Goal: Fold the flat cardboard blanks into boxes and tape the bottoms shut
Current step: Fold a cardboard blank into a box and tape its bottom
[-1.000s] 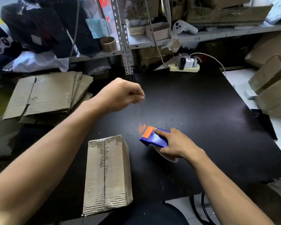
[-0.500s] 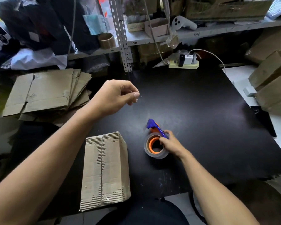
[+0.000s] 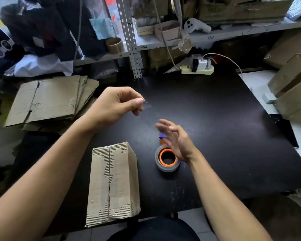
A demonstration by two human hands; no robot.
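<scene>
A folded cardboard box (image 3: 112,184) lies on the black counter (image 3: 215,119) near the front edge, its seamed face turned up; clear tape glints along the near end of the seam, though how far it runs is hard to tell at this angle. Just right of the box, apart from it, the tape dispenser (image 3: 167,158) rests on the counter: a grey roll round an orange core, with a blue and orange part showing past it on the far side.

The left hand (image 3: 115,105) is raised over the middle of the counter, its grip narrow: thumb and forefinger pinch a small strip of clear tape (image 3: 146,106) that sticks out to the right of the fingertips. The right hand (image 3: 176,140) hovers above the dispenser with fingers straight and loosely spread, its grip wide and holding nothing; it hides part of the dispenser's blue piece.

At the left edge of the counter a stack of flat cardboard blanks (image 3: 50,100) lies fanned. Behind, a metal shelf (image 3: 189,39) carries a roll of brown tape (image 3: 115,45), a small open carton (image 3: 168,30) and a white controller (image 3: 195,26). A power strip (image 3: 197,69) with plugs sits at the back of the counter. More cardboard boxes (image 3: 292,86) pile at the far right.
</scene>
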